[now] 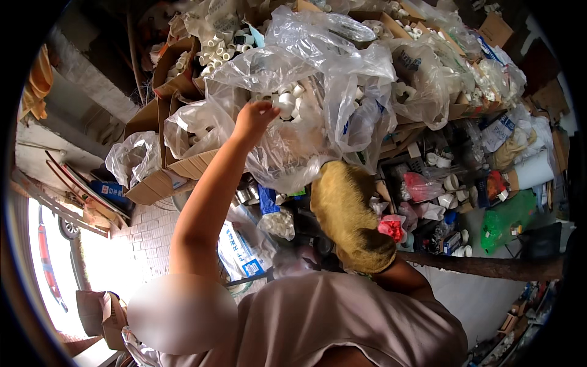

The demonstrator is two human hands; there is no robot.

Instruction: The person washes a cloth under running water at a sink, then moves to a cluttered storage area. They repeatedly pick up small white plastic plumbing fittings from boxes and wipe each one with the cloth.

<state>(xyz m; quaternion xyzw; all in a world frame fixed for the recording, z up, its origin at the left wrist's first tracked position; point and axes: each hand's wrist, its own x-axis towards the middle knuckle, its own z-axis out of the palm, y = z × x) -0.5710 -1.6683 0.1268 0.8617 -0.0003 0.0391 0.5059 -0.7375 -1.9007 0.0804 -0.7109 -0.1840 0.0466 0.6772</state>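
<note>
My left hand (257, 120) reaches into a clear plastic bag (284, 153) that lines a carton. Its fingertips pinch a white plastic pipe fitting (286, 104), and more white fittings (298, 90) lie around that one. A fuzzy mustard-yellow cloth (344, 215) covers my right forearm and hides the hand. The far end of this cloth meets the lower edge of the plastic bag; whether the fingers grip the plastic is hidden.
Cardboard boxes (195, 166) with plastic liners stand side by side along the far side. Another box (215, 55) holds white fittings. Below lie a printed white bag (245, 247), a red bag (392, 228) and a green bag (506, 222). A wooden bar (481, 266) runs at right.
</note>
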